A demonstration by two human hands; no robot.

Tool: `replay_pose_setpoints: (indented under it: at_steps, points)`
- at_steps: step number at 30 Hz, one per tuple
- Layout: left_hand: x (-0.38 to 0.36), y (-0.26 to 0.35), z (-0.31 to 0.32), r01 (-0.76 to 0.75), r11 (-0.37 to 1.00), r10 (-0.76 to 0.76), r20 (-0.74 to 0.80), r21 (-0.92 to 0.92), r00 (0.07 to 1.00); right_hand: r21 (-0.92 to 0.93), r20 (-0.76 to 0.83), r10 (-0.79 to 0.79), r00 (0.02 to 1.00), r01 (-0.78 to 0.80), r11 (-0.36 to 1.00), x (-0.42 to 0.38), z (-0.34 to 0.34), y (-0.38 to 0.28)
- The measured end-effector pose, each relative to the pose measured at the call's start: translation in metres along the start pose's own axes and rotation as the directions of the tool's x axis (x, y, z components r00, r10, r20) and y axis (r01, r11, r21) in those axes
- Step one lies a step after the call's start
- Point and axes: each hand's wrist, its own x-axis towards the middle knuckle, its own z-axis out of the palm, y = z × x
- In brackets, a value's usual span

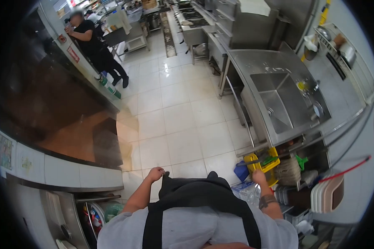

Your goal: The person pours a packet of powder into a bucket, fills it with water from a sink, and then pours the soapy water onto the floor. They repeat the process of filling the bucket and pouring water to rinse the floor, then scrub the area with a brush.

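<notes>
My left hand (156, 174) hangs at my left side beside the black apron (191, 191). Its fingers are drawn together, and whatever they may pinch is too small to make out. On the other side, my right hand (259, 177) is closed at the near rim of a yellow plastic basket (272, 164). Green pieces (270, 159) lie inside it, and a dark strip crosses its left part. A blue container (241, 171) sits left of the basket, and clear plastic (249, 191) shows below my right hand.
A steel sink (274, 101) stands ahead on the right, above a rail. Stacked trays (325, 195) and a red-ended stick (345, 169) are low right. A person in black (93, 41) stands far left by the dark glass (66, 103). White tiles (174, 124) stretch ahead.
</notes>
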Motion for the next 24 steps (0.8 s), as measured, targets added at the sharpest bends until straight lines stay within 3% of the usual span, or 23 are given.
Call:
replay_pose_setpoints:
  at_steps: [1,3,4,5,6,7,8,9,11,13,15,16,17,18,19,20,22,24]
  points:
    - [-0.004,0.012,0.000,0.016,1.000,-0.016,-0.013,-0.013,1.000,-0.017,-0.134,-0.112,0.985,0.111,0.994,0.025,-0.043,-0.039]
    - [-0.007,0.035,0.004,0.068,0.951,-0.124,-0.170,-0.302,0.978,0.125,-0.255,-0.128,0.958,0.164,0.979,0.105,-0.089,-0.065]
    - [-0.006,0.041,0.008,0.073,0.945,-0.134,-0.176,-0.317,0.975,0.234,-0.307,-0.108,0.946,0.185,0.954,0.137,-0.119,-0.083]
    - [-0.003,0.027,0.014,0.165,0.959,-0.194,-0.106,-0.231,0.975,0.560,-0.080,0.048,0.996,0.005,0.829,0.144,-0.176,-0.125]
    - [0.002,0.011,0.020,0.248,0.960,-0.255,-0.040,-0.133,0.966,0.588,-0.144,0.006,0.990,0.081,0.805,0.162,-0.217,-0.142]
    - [0.010,-0.020,0.030,0.053,0.976,-0.075,0.098,0.210,0.992,0.615,-0.210,-0.032,0.977,0.157,0.773,0.184,-0.246,-0.156]
    - [0.016,-0.040,0.032,-0.191,0.845,0.046,0.289,0.499,0.956,0.588,-0.330,-0.101,0.939,0.288,0.756,0.214,-0.271,-0.151]
    - [0.016,-0.048,0.039,-0.228,0.815,0.009,0.382,0.533,0.924,0.550,-0.440,-0.155,0.884,0.402,0.732,0.237,-0.291,-0.142]
    - [0.021,-0.053,0.040,0.041,0.900,-0.228,0.388,0.435,0.893,0.711,-0.449,-0.015,0.894,0.367,0.600,0.242,-0.358,-0.156]
    - [0.044,-0.047,0.032,0.188,0.903,-0.344,0.387,0.386,0.855,0.786,-0.473,0.121,0.873,0.356,0.505,0.243,-0.418,-0.153]
    - [0.090,-0.041,0.025,0.133,0.877,-0.345,0.413,0.461,0.843,0.825,-0.510,0.229,0.829,0.397,0.402,0.245,-0.471,-0.138]
    - [0.119,-0.036,0.020,0.057,0.850,-0.317,0.422,0.524,0.849,0.818,-0.537,0.194,0.821,0.452,0.355,0.242,-0.497,-0.129]
    - [0.149,-0.027,0.014,0.006,0.823,-0.293,0.415,0.568,0.861,0.869,-0.489,0.237,0.839,0.447,0.210,0.250,-0.525,-0.107]
    - [0.176,-0.013,0.007,0.024,0.824,-0.269,0.353,0.567,0.896,0.864,-0.503,0.244,0.829,0.484,0.137,0.262,-0.549,-0.077]
    - [0.192,0.016,-0.007,0.040,0.876,-0.153,0.198,0.481,0.968,0.845,-0.531,0.272,0.802,0.524,0.104,0.270,-0.573,-0.056]
    - [0.212,0.041,-0.016,0.190,0.941,-0.209,0.042,0.279,0.977,0.827,-0.549,0.298,0.781,0.560,0.055,0.283,-0.601,-0.024]
    - [0.245,0.087,-0.033,0.144,0.989,-0.138,-0.137,0.037,0.981,0.768,-0.566,0.377,0.733,0.635,-0.082,0.299,-0.646,0.000]
    - [0.251,0.154,-0.050,0.003,0.993,-0.034,-0.262,-0.119,0.965,0.686,-0.536,0.454,0.712,0.681,-0.258,0.300,-0.690,0.006]
